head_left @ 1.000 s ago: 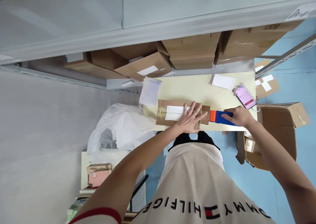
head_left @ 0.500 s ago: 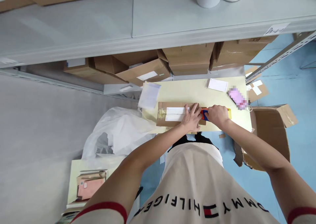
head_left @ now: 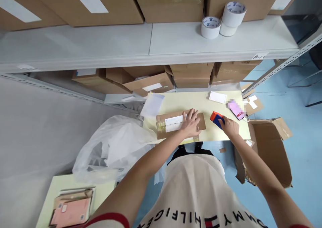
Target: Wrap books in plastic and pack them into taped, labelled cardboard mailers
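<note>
A flat cardboard box (head_left: 162,126) with white labels and shiny tape at its left end lies on the pale yellow table (head_left: 193,100). My left hand (head_left: 190,124) rests on the right half of the box, fingers spread. To the right of the box, my right hand (head_left: 230,126) grips a red-and-blue tape dispenser (head_left: 216,120). The dispenser is apart from the box, with a gap of bare tabletop between them. My palm and fingers hide its rear part.
A phone (head_left: 236,109) and a stack of white labels (head_left: 217,97) lie at the table's back right. An opened carton (head_left: 273,154) stands on the floor at right. Plastic bags (head_left: 113,144) bulge at left. Tape rolls (head_left: 210,28) sit on the shelf (head_left: 176,42) above.
My right hand has drawn the tape dispenser away from the box's right end and tilted it. My left hand stays on the box, which is slightly turned. The view has tipped upward.
</note>
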A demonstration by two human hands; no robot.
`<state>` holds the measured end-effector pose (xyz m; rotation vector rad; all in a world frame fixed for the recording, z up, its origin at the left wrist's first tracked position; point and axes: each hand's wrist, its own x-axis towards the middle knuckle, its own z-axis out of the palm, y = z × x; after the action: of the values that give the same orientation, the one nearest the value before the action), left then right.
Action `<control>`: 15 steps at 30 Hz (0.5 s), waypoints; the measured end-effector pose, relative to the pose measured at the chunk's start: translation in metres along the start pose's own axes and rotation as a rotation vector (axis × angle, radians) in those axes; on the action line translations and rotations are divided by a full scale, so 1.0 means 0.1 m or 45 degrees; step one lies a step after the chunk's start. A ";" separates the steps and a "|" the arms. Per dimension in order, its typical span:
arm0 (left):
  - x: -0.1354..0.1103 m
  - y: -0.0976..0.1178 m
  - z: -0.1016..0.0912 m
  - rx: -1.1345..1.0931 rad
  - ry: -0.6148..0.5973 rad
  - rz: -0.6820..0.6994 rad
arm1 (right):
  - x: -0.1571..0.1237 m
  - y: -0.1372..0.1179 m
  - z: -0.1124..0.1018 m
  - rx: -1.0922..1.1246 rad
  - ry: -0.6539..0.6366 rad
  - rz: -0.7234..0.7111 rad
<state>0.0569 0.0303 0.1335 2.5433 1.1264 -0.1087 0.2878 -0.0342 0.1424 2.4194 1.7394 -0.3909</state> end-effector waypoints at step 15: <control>-0.70 -0.42 0.17 -0.109 0.256 -0.454 | -0.06 0.18 1.24 0.452 0.196 -0.124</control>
<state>-0.0204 0.0010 0.1205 2.2928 1.6177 0.1067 0.2865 -0.0780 0.0243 2.6720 2.0074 -0.5851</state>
